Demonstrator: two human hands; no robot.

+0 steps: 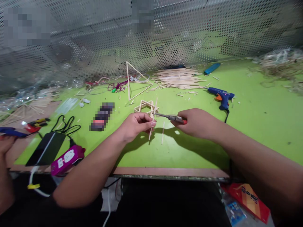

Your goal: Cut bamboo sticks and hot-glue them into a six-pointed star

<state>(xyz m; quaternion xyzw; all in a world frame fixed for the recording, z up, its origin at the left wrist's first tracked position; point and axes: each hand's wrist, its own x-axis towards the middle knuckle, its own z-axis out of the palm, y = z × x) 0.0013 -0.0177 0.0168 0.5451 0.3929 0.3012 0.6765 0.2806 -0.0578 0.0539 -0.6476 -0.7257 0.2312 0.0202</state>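
Observation:
My left hand (135, 125) is closed in a pinch on a thin wooden stick (152, 120) that stands nearly upright above the green table (189, 148). My right hand (196, 122) grips red-handled pliers (171, 117) whose jaws point left and meet the stick. A second loose stick (163, 132) lies on the table just below the pliers. Right behind the hands sits a small square frame of sticks (144, 106).
A triangular stick frame (136, 82) and a pile of sticks (180, 78) lie at the back. A blue glue gun (221, 97) rests at the right. At the left are a black device (47, 148), a pink object (67, 159) and another person's hand (6, 143).

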